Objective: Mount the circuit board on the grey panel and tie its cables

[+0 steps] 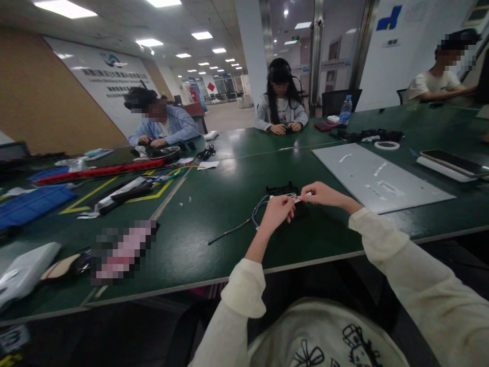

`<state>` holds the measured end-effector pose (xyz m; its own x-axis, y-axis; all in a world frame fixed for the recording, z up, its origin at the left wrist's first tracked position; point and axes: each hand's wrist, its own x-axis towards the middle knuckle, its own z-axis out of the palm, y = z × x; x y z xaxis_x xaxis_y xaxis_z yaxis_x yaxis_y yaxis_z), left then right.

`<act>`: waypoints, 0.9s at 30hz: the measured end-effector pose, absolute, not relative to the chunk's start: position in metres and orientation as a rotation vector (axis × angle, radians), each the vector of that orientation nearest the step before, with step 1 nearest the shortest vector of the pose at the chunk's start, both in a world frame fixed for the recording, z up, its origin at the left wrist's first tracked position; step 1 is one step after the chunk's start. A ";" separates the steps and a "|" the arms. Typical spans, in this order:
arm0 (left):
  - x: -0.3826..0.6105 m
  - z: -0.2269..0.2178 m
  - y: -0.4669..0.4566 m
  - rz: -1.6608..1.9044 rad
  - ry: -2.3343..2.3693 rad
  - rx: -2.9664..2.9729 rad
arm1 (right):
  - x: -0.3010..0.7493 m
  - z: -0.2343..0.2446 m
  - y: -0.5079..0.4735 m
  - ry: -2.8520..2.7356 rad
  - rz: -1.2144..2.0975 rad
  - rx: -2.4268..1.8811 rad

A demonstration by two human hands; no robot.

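Note:
My left hand (278, 211) and my right hand (320, 194) almost meet over the near part of the green table. Both are closed in a pinch at a small, thin white piece (297, 200), whose kind is too small to make out. Just behind the fingers lies a black plastic device (280, 190), partly hidden by my hands. A grey cable (255, 210) loops out to the left beside my left hand. A thin dark lead (228, 234) trails from it across the table.
To the right lies a grey board (367, 178) with several white strips. Beyond are a tape roll (387, 146), a phone (456, 161) and a water bottle (345, 110). A blue tray (34, 205) and a red strip (103, 171) lie left. Other people sit around the table.

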<state>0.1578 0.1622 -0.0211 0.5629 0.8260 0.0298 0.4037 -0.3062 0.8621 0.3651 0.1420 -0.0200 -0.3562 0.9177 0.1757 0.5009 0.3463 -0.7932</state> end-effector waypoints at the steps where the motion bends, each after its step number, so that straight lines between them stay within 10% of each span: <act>1: 0.157 -0.021 0.163 0.638 1.011 1.940 | 0.364 -0.020 0.142 -1.944 0.880 -1.219; 12: 0.174 0.019 0.204 0.807 1.515 2.519 | 0.319 0.006 0.152 -1.268 1.243 -0.851; 27: 0.165 -0.022 0.250 0.677 1.210 2.659 | 0.301 0.001 0.141 -1.502 0.711 -1.444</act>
